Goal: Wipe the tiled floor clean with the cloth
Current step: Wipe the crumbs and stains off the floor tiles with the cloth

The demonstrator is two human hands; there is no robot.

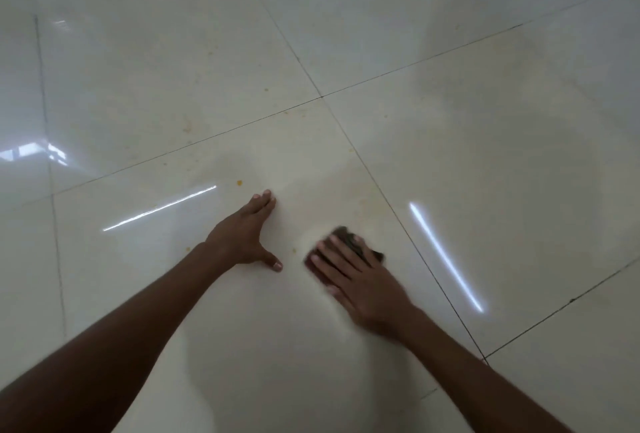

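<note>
A glossy cream tiled floor (467,142) fills the view, crossed by dark grout lines. My right hand (360,282) lies flat on a small dark brown cloth (349,240) and presses it onto the tile; the cloth shows beyond my fingertips and is blurred. My left hand (244,235) rests palm down on the same tile, fingers together and thumb spread, a short way left of the cloth. Small orange-yellow specks (239,182) lie just beyond my left fingertips, another speck (295,250) sits between my hands, and a faint yellowish smear (187,126) marks the tile further off.
Grout lines meet at a corner (322,97) ahead of my hands. Bright light streaks reflect on the tiles, one on the left (159,207) and one on the right (446,256). Nothing else stands on the floor in view.
</note>
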